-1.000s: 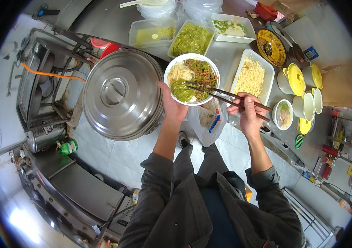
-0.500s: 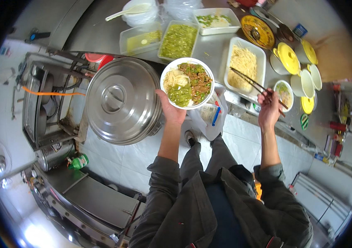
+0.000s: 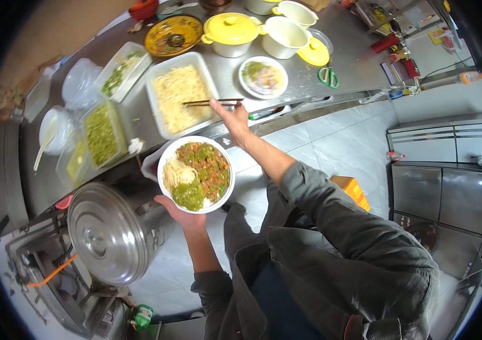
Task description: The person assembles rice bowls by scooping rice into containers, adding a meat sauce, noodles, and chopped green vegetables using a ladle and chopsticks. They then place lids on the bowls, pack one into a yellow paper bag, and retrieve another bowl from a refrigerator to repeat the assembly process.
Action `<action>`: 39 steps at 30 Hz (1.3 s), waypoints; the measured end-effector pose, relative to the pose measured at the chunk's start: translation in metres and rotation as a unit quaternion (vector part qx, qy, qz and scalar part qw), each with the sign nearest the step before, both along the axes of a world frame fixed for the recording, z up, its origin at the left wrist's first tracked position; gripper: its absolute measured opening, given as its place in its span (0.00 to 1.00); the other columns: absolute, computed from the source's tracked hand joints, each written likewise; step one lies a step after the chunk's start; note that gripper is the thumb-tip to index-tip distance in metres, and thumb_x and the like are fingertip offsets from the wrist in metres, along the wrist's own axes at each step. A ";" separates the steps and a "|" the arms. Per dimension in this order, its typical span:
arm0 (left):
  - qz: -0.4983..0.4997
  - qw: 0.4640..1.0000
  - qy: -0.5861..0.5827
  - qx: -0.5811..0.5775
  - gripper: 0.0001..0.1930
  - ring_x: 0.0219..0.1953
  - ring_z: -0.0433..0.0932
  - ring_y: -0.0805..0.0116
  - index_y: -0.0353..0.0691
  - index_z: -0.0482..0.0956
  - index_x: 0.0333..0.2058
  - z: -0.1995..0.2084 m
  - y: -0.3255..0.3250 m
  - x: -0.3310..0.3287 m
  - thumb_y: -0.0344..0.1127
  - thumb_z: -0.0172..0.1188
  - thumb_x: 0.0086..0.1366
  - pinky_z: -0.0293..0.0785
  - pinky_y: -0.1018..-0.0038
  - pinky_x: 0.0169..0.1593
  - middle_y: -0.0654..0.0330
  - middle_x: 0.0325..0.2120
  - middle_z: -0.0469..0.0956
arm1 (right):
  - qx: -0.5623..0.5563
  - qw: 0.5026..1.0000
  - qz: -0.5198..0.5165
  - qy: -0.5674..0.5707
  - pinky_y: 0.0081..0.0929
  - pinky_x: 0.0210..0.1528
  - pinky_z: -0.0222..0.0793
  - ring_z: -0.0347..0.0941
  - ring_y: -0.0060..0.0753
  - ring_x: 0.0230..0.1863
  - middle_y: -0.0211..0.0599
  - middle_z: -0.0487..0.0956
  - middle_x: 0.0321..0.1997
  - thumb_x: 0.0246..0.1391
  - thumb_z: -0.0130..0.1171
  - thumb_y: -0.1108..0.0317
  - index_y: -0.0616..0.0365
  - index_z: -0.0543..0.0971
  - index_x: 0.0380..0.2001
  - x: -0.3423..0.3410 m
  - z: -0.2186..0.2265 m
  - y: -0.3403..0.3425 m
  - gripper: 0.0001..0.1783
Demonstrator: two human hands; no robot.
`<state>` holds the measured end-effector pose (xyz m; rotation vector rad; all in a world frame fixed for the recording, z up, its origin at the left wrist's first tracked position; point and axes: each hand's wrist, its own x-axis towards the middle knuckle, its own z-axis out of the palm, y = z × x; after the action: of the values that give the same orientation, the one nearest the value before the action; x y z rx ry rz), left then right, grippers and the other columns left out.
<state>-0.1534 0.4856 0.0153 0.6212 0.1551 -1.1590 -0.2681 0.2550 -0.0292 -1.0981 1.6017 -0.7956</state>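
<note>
My left hand (image 3: 189,216) holds a round white bowl (image 3: 231,184) from below, thumb along its side. In the bowl are pale shreds, chopped green vegetable and brown minced food with green bits, over a little white rice. My right hand (image 3: 233,120) grips a pair of dark chopsticks (image 3: 198,103). Their tips reach over a white rectangular tub (image 3: 154,107) of pale yellow shreds (image 3: 178,82) on the steel counter; whether they touch the shreds I cannot tell. The bowl is just in front of this tub.
Left along the counter are a tub of chopped greens (image 3: 102,136) and stacked plastic bowls (image 3: 81,85). Behind stand a patterned orange dish (image 3: 161,45) and a yellow-lidded pot (image 3: 229,34). Right are a round food container (image 3: 263,79) and green-handled scissors (image 3: 327,77). A steel pot (image 3: 105,232) stands left.
The view has swung to the right. The bowl in my left hand is now closer to the tub of shreds. My right hand has come nearer the bowl, with the chopsticks lying flatter over the tub.
</note>
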 end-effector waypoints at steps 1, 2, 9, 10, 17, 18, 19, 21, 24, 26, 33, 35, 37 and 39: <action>-0.027 1.000 -0.002 -0.001 0.45 0.70 0.60 0.53 0.42 0.55 0.70 0.005 -0.014 -0.026 0.73 0.34 0.69 0.57 0.54 0.71 0.55 0.70 0.58 | 0.036 0.996 -0.023 -0.077 0.36 0.65 0.59 0.66 0.44 0.62 0.54 0.72 0.60 0.47 0.66 0.30 0.76 0.58 0.67 -0.037 -0.012 0.003 0.63; -0.038 0.999 0.002 -0.009 0.45 0.69 0.60 0.53 0.42 0.55 0.70 0.003 -0.017 -0.037 0.73 0.34 0.69 0.57 0.55 0.71 0.55 0.70 0.58 | 0.164 0.966 -0.029 -0.198 0.36 0.68 0.56 0.65 0.43 0.62 0.51 0.72 0.61 0.52 0.58 0.26 0.69 0.63 0.66 -0.057 0.010 0.019 0.57; -0.193 0.981 0.010 -0.017 0.44 0.67 0.65 0.57 0.39 0.58 0.69 -0.055 -0.110 -0.186 0.71 0.33 0.71 0.62 0.60 0.68 0.54 0.67 0.63 | 0.145 0.881 0.141 -0.428 0.40 0.73 0.52 0.57 0.39 0.73 0.45 0.63 0.72 0.59 0.34 0.22 0.65 0.60 0.69 -0.259 0.075 0.029 0.56; -0.205 0.979 0.011 0.000 0.44 0.66 0.65 0.58 0.39 0.58 0.69 -0.063 -0.137 -0.212 0.71 0.33 0.71 0.61 0.61 0.68 0.55 0.67 0.64 | 0.137 0.886 0.138 -0.421 0.40 0.73 0.52 0.58 0.40 0.73 0.45 0.64 0.72 0.59 0.34 0.22 0.65 0.59 0.69 -0.281 0.068 0.006 0.57; -0.096 0.981 -0.073 0.155 0.42 0.67 0.63 0.63 0.39 0.60 0.67 -0.097 -0.289 -0.335 0.70 0.26 0.73 0.56 0.65 0.70 0.58 0.65 0.65 | 0.129 0.915 0.120 -0.362 0.39 0.73 0.54 0.60 0.41 0.71 0.49 0.64 0.71 0.61 0.34 0.24 0.69 0.58 0.69 -0.371 -0.006 -0.156 0.56; -0.066 0.974 -0.081 0.202 0.41 0.67 0.63 0.63 0.39 0.61 0.66 -0.102 -0.300 -0.346 0.68 0.23 0.74 0.57 0.65 0.70 0.57 0.65 0.65 | 0.139 0.913 0.124 -0.364 0.38 0.73 0.54 0.60 0.40 0.71 0.48 0.65 0.70 0.64 0.32 0.27 0.69 0.58 0.69 -0.376 -0.010 -0.169 0.52; -0.048 0.972 -0.099 0.206 0.41 0.67 0.63 0.62 0.39 0.61 0.66 -0.100 -0.307 -0.350 0.67 0.23 0.74 0.57 0.64 0.70 0.57 0.65 0.65 | 0.144 0.914 0.143 -0.351 0.37 0.73 0.54 0.60 0.39 0.71 0.47 0.65 0.70 0.67 0.30 0.30 0.68 0.60 0.68 -0.378 -0.018 -0.183 0.49; -0.015 0.968 -0.127 0.214 0.40 0.67 0.64 0.61 0.39 0.62 0.66 -0.096 -0.314 -0.359 0.66 0.22 0.74 0.57 0.63 0.70 0.56 0.65 0.65 | 0.103 0.948 0.242 -0.178 0.40 0.76 0.50 0.54 0.42 0.74 0.47 0.64 0.71 0.70 0.31 0.35 0.62 0.61 0.69 -0.398 -0.022 -0.217 0.43; 0.029 0.982 -0.111 0.148 0.37 0.67 0.64 0.60 0.38 0.64 0.64 -0.093 -0.321 -0.369 0.62 0.24 0.76 0.58 0.61 0.70 0.55 0.63 0.67 | -0.127 0.989 0.072 -0.021 0.29 0.42 0.76 0.78 0.30 0.35 0.35 0.82 0.38 0.68 0.54 0.62 0.62 0.79 0.49 -0.451 -0.041 -0.314 0.15; 0.056 0.987 -0.099 0.111 0.33 0.66 0.65 0.61 0.37 0.66 0.62 -0.097 -0.326 -0.378 0.60 0.27 0.77 0.60 0.61 0.69 0.55 0.61 0.69 | -0.114 0.963 -0.111 0.218 0.32 0.39 0.76 0.81 0.33 0.34 0.43 0.84 0.29 0.56 0.61 0.60 0.66 0.83 0.36 -0.498 -0.054 -0.393 0.17; 0.105 0.949 -0.160 0.251 0.16 0.51 0.71 0.69 0.39 0.70 0.53 -0.112 -0.333 -0.387 0.42 0.43 0.75 0.68 0.64 0.58 0.61 0.48 0.73 | -0.066 0.924 0.004 0.376 0.45 0.49 0.76 0.82 0.56 0.43 0.57 0.83 0.42 0.55 0.60 0.56 0.64 0.84 0.37 -0.521 -0.074 -0.486 0.20; 0.030 0.910 -0.193 0.367 0.15 0.50 0.72 0.71 0.39 0.70 0.52 -0.089 -0.315 -0.403 0.41 0.44 0.75 0.68 0.63 0.57 0.62 0.47 0.73 | -0.099 0.926 -0.025 0.363 0.41 0.41 0.76 0.82 0.49 0.38 0.52 0.83 0.37 0.58 0.57 0.61 0.65 0.80 0.41 -0.536 -0.073 -0.487 0.17; -0.018 0.917 -0.194 0.349 0.12 0.43 0.75 0.72 0.40 0.69 0.51 -0.090 -0.296 -0.406 0.39 0.47 0.75 0.74 0.65 0.49 0.61 0.43 0.75 | -0.165 0.947 -0.070 0.265 0.32 0.30 0.75 0.82 0.34 0.29 0.42 0.83 0.29 0.61 0.54 0.68 0.65 0.74 0.47 -0.529 -0.058 -0.473 0.14; -0.053 0.939 -0.188 0.283 0.12 0.41 0.77 0.71 0.40 0.70 0.50 -0.089 -0.283 -0.412 0.40 0.50 0.75 0.76 0.66 0.45 0.61 0.41 0.77 | -0.253 0.933 -0.052 0.250 0.26 0.25 0.71 0.78 0.26 0.26 0.39 0.81 0.29 0.63 0.50 0.72 0.64 0.68 0.54 -0.553 -0.032 -0.458 0.17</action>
<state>-0.5654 0.2028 -0.0737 1.3637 0.1270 -1.0768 -0.8211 -0.2026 -0.0609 -1.7000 1.9412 -1.0996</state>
